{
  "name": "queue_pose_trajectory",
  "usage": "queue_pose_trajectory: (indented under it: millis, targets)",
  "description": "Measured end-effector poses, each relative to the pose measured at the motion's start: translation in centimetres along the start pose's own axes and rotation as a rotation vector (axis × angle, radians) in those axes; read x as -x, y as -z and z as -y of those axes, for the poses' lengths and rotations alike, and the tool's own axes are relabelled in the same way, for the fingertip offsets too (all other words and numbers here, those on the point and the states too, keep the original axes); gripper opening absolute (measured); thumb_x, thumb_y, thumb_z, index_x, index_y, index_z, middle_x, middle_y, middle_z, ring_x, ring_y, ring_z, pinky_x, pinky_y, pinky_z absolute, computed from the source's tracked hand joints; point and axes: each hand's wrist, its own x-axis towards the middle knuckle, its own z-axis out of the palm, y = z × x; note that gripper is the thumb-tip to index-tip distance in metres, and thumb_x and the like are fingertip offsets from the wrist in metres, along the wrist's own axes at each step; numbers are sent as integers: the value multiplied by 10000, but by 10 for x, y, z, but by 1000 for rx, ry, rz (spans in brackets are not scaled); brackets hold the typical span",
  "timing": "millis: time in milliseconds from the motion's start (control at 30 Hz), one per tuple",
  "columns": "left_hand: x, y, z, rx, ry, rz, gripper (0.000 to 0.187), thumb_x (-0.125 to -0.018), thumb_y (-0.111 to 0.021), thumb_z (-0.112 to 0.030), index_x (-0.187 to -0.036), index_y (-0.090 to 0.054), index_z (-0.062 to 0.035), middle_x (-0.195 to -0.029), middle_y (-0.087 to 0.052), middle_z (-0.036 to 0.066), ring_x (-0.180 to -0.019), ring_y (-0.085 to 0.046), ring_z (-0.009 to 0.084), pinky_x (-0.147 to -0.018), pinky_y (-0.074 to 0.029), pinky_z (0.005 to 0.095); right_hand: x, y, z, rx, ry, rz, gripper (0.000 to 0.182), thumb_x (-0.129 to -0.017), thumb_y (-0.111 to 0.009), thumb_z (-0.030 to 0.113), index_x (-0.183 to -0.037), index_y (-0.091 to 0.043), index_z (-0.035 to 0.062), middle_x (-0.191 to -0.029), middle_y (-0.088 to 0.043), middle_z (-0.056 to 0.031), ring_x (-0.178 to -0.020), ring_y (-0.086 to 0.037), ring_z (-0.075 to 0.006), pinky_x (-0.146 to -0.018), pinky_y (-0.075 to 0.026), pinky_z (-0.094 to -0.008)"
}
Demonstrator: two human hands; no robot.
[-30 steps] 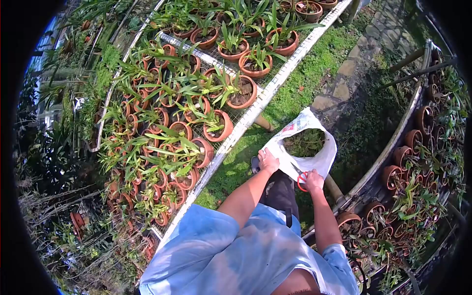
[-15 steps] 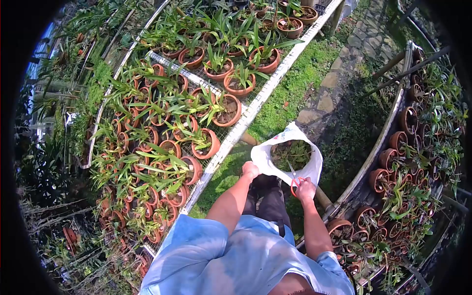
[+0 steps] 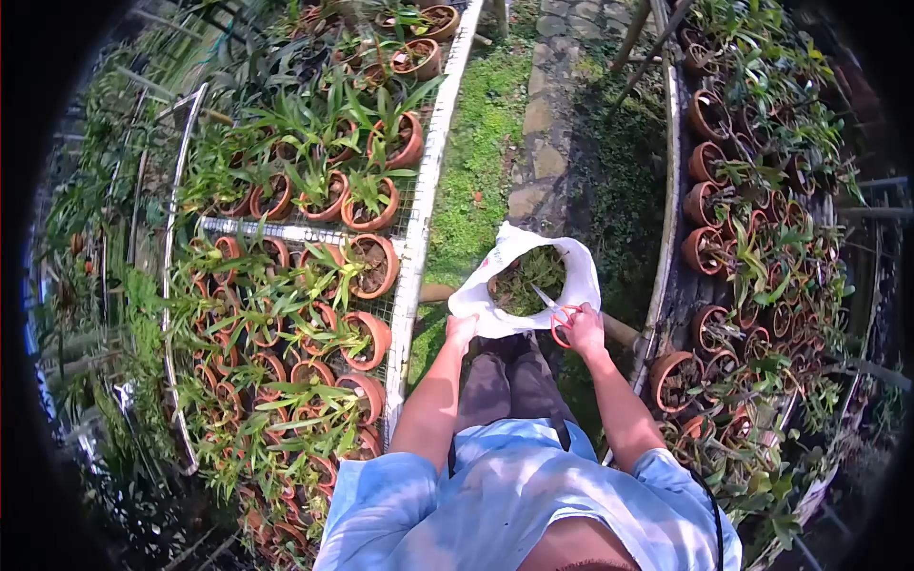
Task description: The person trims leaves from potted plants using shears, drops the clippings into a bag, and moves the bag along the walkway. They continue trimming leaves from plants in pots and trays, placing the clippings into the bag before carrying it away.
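Observation:
In front of my legs hangs a white sack (image 3: 583, 269), its mouth held wide, with green and brown plant cuttings (image 3: 529, 278) inside. My left hand (image 3: 462, 329) is closed on the left side of the sack's rim. On the opposite side, my right hand (image 3: 585, 327) grips a pair of scissors (image 3: 560, 318) with orange-red handles and also seems to hold the rim there. The scissor blades point up and left, over the sack's opening. Whether the blades are fully closed is hard to make out.
To the left, a white-edged mesh bench (image 3: 419, 224) carries several clay pots (image 3: 372, 265) of leafy plants. A second bench (image 3: 669, 190) with potted plants runs along the right. Between them lies a stone path (image 3: 545, 152) beside low green ground cover (image 3: 473, 157).
My view has turned, so the path now runs nearly straight ahead and the benches have shifted left. Both hands still hold the sack, and the scissors remain in my right hand.

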Motion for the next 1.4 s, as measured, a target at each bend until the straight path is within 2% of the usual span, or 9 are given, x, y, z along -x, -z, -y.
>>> queue_pose_trajectory:
  millis: [100,167,333,367,533,600,1033,1200,1400]
  targets:
    - [8,8,-14,-30,27,44,452,-1015,-597,-301,-1302,-565,46,-1227,-646,151,-947,-702,223,-667,-620,300,15,-7,3,-265,-57,-58,313,-852,-770,295,-976,-715,13,-1122,-583,-164,-1036,-619,-365,-902,-530,-424]
    - [-19,15,-3,-145,80,71,497,-1048,-519,-361,-1301,-549,65,-1164,-667,165,-861,-719,232,-605,-621,308,26,-2,11,-420,44,-389,285,-863,-763,238,-1012,-697,4,-1137,-584,-169,-1061,-611,-364,-913,-525,-439]
    - [-21,17,-13,30,114,97,501,-1083,-425,-364,-1317,-526,67,-1078,-692,156,-801,-730,261,-592,-634,349,10,-2,23,-313,-243,-759,262,-841,-753,137,-1069,-704,18,-1281,-465,-228,-1254,-384,-457,-1015,-442,-493]
    - [-9,15,-25,101,111,103,521,-1092,-397,-373,-1339,-490,77,-1040,-690,160,-751,-725,267,-570,-630,334,8,2,28,-248,-298,-856,284,-828,-729,70,-1105,-704,9,-1256,-512,-221,-1205,-478,-442,-1008,-466,-463]
    - [-26,24,-42,39,43,114,520,-1094,-378,-398,-1358,-480,39,-1184,-632,164,-925,-710,291,-673,-655,421,-17,-9,10,-482,-498,-426,332,-813,-638,17,-1141,-686,25,-1150,-583,-242,-1070,-613,-425,-950,-501,-462]
    - [-32,24,-47,20,53,176,473,-1096,-388,-375,-1329,-529,12,-1112,-662,143,-849,-723,274,-608,-643,391,-26,-2,14,-512,-505,-436,323,-831,-647,30,-1153,-674,37,-1172,-579,-224,-1081,-615,-413,-941,-506,-462]
    - [20,-62,-165,-54,-386,444,302,-1076,-446,-174,-1179,-605,62,-1028,-664,119,-907,-683,214,-836,-602,339,-64,62,15,-672,-380,-749,134,-765,-582,-37,-897,-607,-36,-1039,-559,-221,-1011,-576,-418,-893,-485,-463]
    - [27,-81,-201,-134,-495,386,366,-1076,-467,-226,-1217,-579,92,-1089,-655,159,-978,-680,237,-821,-637,384,-51,101,33,-705,-399,-667,356,-733,-623,-71,-1087,-644,-49,-1178,-563,-188,-1123,-602,-371,-958,-514,-419]
    - [67,-92,-243,-132,-625,341,393,-1084,-470,-273,-1147,-641,75,-1004,-697,117,-860,-694,196,-769,-612,336,-33,124,56,-909,-299,-692,306,-785,-557,-86,-1082,-621,-50,-1152,-570,-192,-1058,-621,-358,-928,-520,-413]
